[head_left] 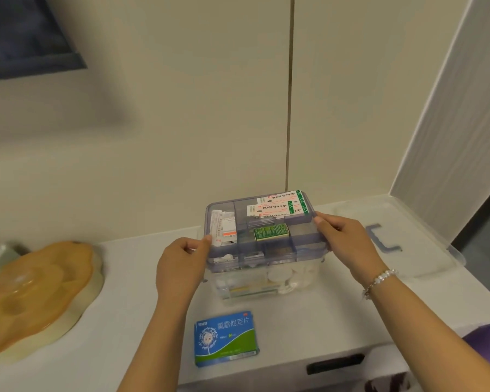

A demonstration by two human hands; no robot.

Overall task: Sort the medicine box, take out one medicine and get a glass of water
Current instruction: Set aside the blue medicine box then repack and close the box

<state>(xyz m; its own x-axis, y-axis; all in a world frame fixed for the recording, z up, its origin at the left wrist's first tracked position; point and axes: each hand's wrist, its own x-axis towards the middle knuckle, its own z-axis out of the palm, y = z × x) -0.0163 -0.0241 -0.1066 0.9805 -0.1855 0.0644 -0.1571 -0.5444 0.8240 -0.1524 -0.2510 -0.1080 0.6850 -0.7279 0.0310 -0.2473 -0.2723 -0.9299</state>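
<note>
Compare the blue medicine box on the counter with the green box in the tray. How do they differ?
The blue medicine box lies alone on the white counter, near the front edge; the green box sits in a compartment of the tray, which both hands hold by its ends. The blue box looks larger and flatter, and the green box smaller and narrower. The blue box is blue, white and green; the green box is dark green. Both are printed cardboard packs.
</note>
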